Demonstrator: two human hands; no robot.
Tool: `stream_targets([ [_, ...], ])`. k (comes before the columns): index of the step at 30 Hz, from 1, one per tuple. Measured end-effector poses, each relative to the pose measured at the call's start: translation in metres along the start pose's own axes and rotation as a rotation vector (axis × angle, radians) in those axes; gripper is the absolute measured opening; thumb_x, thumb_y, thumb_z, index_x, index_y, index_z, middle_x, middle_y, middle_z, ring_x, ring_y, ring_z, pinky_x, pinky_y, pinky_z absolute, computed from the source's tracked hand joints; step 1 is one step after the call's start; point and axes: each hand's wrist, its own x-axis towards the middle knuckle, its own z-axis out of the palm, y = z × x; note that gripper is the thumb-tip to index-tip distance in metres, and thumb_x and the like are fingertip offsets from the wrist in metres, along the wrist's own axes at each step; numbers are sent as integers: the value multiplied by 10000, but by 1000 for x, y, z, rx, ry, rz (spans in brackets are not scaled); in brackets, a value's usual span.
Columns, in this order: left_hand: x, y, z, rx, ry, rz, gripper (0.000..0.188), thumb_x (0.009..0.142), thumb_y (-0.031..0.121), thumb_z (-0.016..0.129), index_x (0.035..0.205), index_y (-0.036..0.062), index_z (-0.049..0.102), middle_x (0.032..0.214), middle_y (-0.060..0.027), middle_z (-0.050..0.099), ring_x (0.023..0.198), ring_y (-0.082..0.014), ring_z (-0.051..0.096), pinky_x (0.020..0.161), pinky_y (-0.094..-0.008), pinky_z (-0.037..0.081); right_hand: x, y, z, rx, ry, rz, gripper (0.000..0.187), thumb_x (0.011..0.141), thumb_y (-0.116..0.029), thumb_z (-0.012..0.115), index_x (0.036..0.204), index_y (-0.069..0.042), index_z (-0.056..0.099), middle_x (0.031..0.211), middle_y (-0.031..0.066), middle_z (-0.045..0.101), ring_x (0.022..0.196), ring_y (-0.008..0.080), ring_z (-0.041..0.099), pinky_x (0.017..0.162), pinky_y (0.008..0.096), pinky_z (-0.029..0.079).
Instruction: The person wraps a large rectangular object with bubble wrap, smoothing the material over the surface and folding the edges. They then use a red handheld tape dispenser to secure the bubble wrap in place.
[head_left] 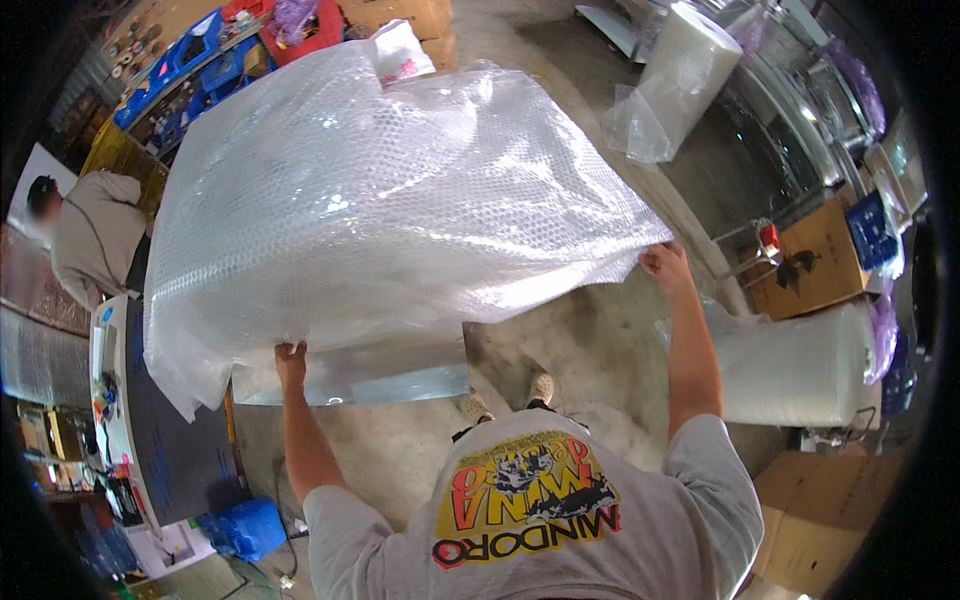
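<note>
A wide sheet of clear bubble wrap (380, 190) spreads out in front of me, creased and shiny. My left hand (291, 362) is closed on its near edge, left of the middle. At the right corner, my right hand (665, 265) pinches the same sheet and holds it up. Under the near edge a smooth, shiny panel (360, 383) shows in part. Whatever else lies beneath the sheet is mostly hidden. A white packet (402, 52) with red marks sits at the sheet's far edge.
Rolls of bubble wrap stand at the far right (690, 75) and lie at the right (790, 365). Cardboard boxes (815, 260) are by the right side. Blue bins (215, 75) fill a far-left shelf. At the left, another person (95, 235) bends beside a dark-topped table (180, 440).
</note>
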Motion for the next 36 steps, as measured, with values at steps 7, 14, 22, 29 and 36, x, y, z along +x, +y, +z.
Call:
stream_targets([
  [7, 0, 5, 10, -80, 12, -5, 414, 795, 194, 718, 1093, -23, 531, 1092, -143, 596, 1064, -278, 562, 924, -370, 433, 3, -5, -19, 168, -102, 16, 410, 874, -297, 468, 1224, -96, 535, 965, 23, 631, 818, 158, 602, 630, 300, 431],
  [14, -2, 20, 1, -253, -37, -338, 403, 813, 175, 659, 1180, 106, 506, 1097, -49, 566, 949, -217, 519, 796, -409, 427, 45, -14, 2, -105, -196, 155, 737, 900, -651, 420, 1266, -24, 548, 1114, 122, 626, 904, 197, 577, 749, 304, 424],
  [22, -80, 39, 6, -110, 183, -585, 451, 872, 251, 585, 1265, 50, 491, 1206, -150, 578, 911, -282, 564, 659, -452, 447, 81, -23, 36, 198, -582, 157, 718, 872, -403, 664, 1362, 52, 402, 1281, 173, 539, 1129, 259, 543, 965, 381, 461],
  [29, -288, 106, 82, -23, -98, -1078, 491, 909, 472, 538, 1305, 187, 479, 1256, -87, 554, 1133, -291, 489, 901, -508, 400, 134, 40, 31, 974, -1186, 561, 767, 916, -664, 347, 1345, -35, 440, 1149, 120, 581, 1049, 219, 556, 914, 372, 438],
  [36, -372, 226, 135, -10, 28, -1031, 256, 930, 379, 530, 1079, 170, 519, 913, 4, 569, 768, -164, 478, 740, -436, 428, 192, 35, 11, 867, -1090, 867, 802, 898, -725, 253, 1309, -64, 447, 1074, 160, 619, 877, 289, 613, 830, 423, 458],
])
